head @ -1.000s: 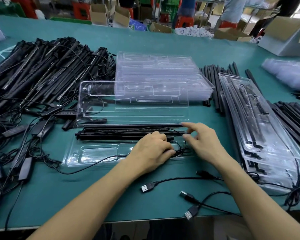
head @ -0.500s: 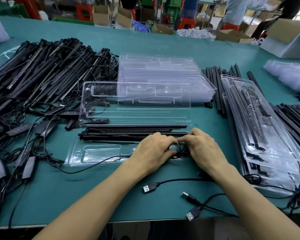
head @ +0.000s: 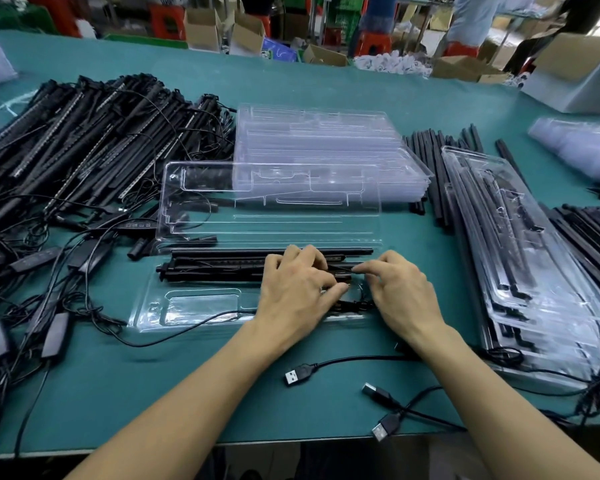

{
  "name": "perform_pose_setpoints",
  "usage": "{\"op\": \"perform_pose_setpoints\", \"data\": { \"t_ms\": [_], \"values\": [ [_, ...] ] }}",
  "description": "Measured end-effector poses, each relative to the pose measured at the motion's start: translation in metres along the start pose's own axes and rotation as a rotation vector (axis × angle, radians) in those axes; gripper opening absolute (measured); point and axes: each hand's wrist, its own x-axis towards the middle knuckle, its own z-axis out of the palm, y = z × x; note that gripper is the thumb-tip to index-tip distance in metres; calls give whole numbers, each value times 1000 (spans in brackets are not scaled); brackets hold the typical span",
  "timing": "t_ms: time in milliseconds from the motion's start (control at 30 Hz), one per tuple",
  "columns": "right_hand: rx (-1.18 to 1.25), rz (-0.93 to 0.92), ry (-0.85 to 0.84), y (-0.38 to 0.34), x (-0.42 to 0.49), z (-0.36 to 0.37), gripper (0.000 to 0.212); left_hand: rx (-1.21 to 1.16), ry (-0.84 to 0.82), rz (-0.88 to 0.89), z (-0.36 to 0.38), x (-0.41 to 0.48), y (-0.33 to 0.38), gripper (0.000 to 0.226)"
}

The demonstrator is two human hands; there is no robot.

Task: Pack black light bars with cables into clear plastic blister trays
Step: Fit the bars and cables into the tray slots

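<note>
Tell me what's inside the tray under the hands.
Black light bars lie along its far side, with a coiled cable at the right end. The left hand and right hand hide the bars' right ends and part of the cable.

surface (head: 194, 393) was plain teal green. light bars (head: 222, 268) were black; piled bars (head: 84, 140) showed silvery dotted strips. cables (head: 361, 357) black, usb plugs (head: 296, 375) silver-tipped. blister tray (head: 194, 306) clear, with white glints. far boxes (head: 201, 29) tan, stools (head: 374, 41) red-orange.

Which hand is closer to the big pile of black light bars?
Left. The left hand works in the blister tray on the side toward the pile; the right hand is beyond it, farther away.
</note>
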Motion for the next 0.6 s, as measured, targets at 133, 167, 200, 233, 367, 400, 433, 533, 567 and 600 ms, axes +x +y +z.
{"op": "perform_pose_setpoints", "data": {
  "t_ms": [133,167,200,233,367,400,433,533,567,600],
  "values": [
    [27,25,-95,5,4,-2,27,-4,-12,5,-2,4,-3,31],
    [23,30,-126,6,4,-3,28,-18,-36,14,-3,5,-2,31],
    [23,34,-148,6,5,-3,29,-13,-66,36,-4,7,-1,31],
    [32,37,-161,6,4,-4,29,14,-100,72,-6,10,1,31],
    [277,-34,-102,-1,-6,-8,40,152,-235,182,-7,19,7,30],
    [329,-78,-82,-4,-9,-9,36,165,-254,188,-7,19,8,31],
    [339,-113,-70,-5,-11,-10,26,179,-259,197,-7,19,8,31],
    [270,-120,-53,2,-10,-9,20,196,-228,241,-7,17,5,29],
    [247,-97,-60,4,-11,-8,19,180,-213,251,-7,17,3,27],
    [230,-81,-68,6,-11,-7,18,153,-195,262,-7,17,2,25]
  ]
}}
